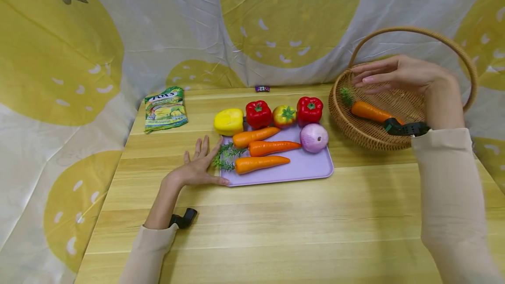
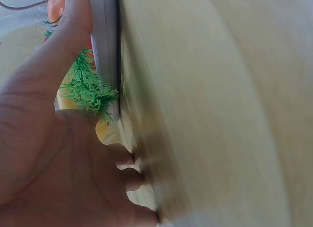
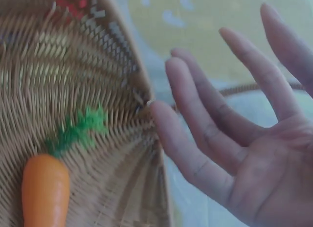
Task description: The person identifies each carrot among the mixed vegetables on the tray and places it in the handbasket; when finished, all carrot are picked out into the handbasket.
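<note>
Sleeves [image 1: 449, 179], two, yours: cut off by the head view's lower edge. Left hand [image 1: 195, 169], yours: fingers straight and spread, thumb at the near left corner of a lilac tray [image 1: 311, 171]. Carrots [image 1: 262, 164], three: on that tray, leafy tops partly behind your fingers. Wicker basket [image 1: 357, 138], one: right of the tray. Basket carrot [image 1: 370, 111], one: lying inside, partly covered by your wrist mount [image 1: 406, 127]. Right hand [image 1: 410, 73], yours: raised above the basket, wrist bent, fingers extended. Wrapper [image 1: 262, 89], one: far edge, print illegible.
</note>
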Motion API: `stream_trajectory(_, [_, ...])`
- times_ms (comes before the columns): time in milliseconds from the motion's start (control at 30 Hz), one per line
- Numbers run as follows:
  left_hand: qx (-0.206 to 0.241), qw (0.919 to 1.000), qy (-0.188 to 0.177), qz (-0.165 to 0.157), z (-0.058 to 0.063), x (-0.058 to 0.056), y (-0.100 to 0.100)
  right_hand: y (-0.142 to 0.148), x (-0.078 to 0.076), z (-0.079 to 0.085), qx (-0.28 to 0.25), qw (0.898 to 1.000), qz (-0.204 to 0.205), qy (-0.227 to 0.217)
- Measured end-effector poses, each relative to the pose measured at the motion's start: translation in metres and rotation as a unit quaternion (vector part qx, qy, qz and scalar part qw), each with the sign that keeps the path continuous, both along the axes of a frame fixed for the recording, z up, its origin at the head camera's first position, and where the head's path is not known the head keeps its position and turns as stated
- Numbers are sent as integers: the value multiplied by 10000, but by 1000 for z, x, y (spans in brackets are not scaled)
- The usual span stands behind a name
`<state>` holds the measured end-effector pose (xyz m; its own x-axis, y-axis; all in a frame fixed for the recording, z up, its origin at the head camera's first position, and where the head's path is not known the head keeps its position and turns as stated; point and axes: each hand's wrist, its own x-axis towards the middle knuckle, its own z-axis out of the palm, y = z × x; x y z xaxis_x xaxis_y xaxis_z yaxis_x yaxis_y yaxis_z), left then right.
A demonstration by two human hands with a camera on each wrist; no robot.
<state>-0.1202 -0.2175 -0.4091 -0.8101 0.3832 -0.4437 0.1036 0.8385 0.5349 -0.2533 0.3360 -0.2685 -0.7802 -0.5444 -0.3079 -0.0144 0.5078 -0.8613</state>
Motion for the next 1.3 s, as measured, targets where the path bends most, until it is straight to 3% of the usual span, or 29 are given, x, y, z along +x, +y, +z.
stream_trajectory(267, [-2,10000,91,-31,-11,-3,-4,-37,22,5,18,9976,99,690])
stream_trajectory(433, [-27,10000,11,-50,-1,-2,0,-65,35,5,-297,9956,175,874])
stream_trajectory(533, [-81,10000,16,-53,-3,-2,-1,-82,42,1,-568,9936,221,948])
stream_trajectory(667, [18,9999,101,-50,-13,-4,-5,-105,48,-11,-748,9904,355,1109])
stream_trajectory(833, [102,9998,174,-38,-20,-5,-7,-137,57,-28,-1031,9897,450,883])
stream_trajectory(967, [-74,9999,148,-2,-24,-6,-7,-159,64,-41,-1216,9883,555,734])
stream_trajectory(1133, [-51,9999,128,4,-19,-5,-6,-180,70,-62,-1406,9842,959,486])
stream_trajectory(1300, [181,9998,101,-56,-5,1,-1,-197,80,-80,-1166,9837,1203,650])
